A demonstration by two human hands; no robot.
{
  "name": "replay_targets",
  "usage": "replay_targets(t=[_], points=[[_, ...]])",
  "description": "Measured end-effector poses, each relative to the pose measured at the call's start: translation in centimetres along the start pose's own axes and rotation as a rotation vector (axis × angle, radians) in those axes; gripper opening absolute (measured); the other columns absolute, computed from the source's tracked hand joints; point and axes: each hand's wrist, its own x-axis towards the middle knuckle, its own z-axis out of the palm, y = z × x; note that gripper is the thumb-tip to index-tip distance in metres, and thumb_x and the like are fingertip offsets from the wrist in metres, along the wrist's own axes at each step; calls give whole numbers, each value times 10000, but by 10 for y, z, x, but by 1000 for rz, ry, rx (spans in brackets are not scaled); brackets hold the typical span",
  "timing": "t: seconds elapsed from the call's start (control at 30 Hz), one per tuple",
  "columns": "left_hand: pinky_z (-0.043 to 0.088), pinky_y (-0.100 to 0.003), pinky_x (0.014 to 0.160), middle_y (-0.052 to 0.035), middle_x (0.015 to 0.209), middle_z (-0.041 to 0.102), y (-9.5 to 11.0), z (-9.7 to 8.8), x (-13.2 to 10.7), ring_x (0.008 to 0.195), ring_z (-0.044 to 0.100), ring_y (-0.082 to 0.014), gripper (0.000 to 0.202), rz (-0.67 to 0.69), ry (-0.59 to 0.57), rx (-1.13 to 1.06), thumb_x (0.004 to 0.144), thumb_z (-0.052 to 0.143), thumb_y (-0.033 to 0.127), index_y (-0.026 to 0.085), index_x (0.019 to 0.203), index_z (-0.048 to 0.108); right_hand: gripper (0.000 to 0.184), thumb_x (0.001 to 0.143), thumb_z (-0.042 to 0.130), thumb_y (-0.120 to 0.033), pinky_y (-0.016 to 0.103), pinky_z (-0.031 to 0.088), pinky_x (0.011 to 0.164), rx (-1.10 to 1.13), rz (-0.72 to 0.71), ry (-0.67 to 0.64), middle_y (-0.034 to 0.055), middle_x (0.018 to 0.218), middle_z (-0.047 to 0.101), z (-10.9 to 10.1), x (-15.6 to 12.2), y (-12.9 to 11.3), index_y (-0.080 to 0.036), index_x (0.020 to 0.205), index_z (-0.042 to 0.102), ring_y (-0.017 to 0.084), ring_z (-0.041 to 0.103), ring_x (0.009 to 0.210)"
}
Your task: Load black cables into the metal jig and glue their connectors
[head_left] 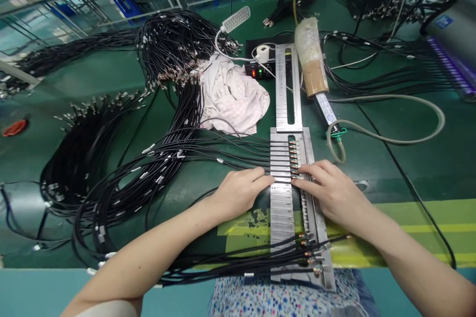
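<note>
A slotted metal fixture [281, 213] lies on the green bench, running away from me. Several black cables [238, 151] sit side by side in its upper slots, their stripped or metal-tipped ends [293, 151] along the right side. My left hand [240, 190] pinches a black cable at the fixture's left edge, thumb and forefinger together. Across from it, my right hand [329, 188] has its fingers on that cable's end at the right rail. Nearer to me, a loose bunch of black cables [238, 262] lies across the fixture's lower end.
Large bundles of black cables [174, 44] fill the left side. A crumpled pink cloth [234, 94], a small lamp [236, 20] and a black control box [256, 72] stand behind. At right lie a wrapped dispensing syringe [312, 59] with a looping hose [409, 99] and a purple-lit machine [451, 67].
</note>
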Motion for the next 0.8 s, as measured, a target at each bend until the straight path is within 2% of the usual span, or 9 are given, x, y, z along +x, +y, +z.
replay_targets(t=[0.2, 0.37, 0.53, 0.67, 0.8], points=[[370, -232, 541, -2, 780, 541, 2, -7, -1, 704, 520, -135, 301, 34, 18, 59, 870, 325, 75, 201, 1039, 538, 441, 748, 352, 50, 373, 437, 794, 173, 16, -18, 106, 1134, 522, 0, -2, 12, -189, 1029, 595, 221, 426, 954], [337, -259, 488, -8, 755, 510, 9, -12, -2, 687, 501, -155, 270, 32, 23, 165, 870, 335, 93, 207, 1022, 526, 480, 748, 351, 54, 377, 429, 778, 158, -17, -16, 112, 1145, 509, -2, -2, 10, -200, 1080, 586, 224, 431, 949], [331, -265, 475, -14, 730, 498, 15, -16, 0, 658, 487, -154, 233, 46, 71, 212, 875, 338, 97, 181, 986, 524, 441, 779, 355, 15, 386, 425, 751, 109, -42, 5, 129, 1140, 524, -2, -2, 11, -188, 1084, 600, 234, 445, 942], [293, -266, 463, -9, 724, 504, 16, -14, 2, 645, 481, -149, 231, 41, 80, 183, 862, 346, 87, 187, 950, 534, 367, 804, 351, -5, 367, 404, 720, 51, -48, 26, 133, 1069, 546, -3, 1, 9, -159, 991, 626, 225, 445, 892], [273, -258, 475, 2, 753, 503, 11, -5, 3, 660, 484, -135, 291, 24, 1, 127, 862, 378, 93, 232, 1066, 531, 263, 838, 380, -63, 361, 374, 698, -56, -81, 36, 117, 909, 563, -4, 4, 4, -151, 781, 621, 213, 430, 805]])
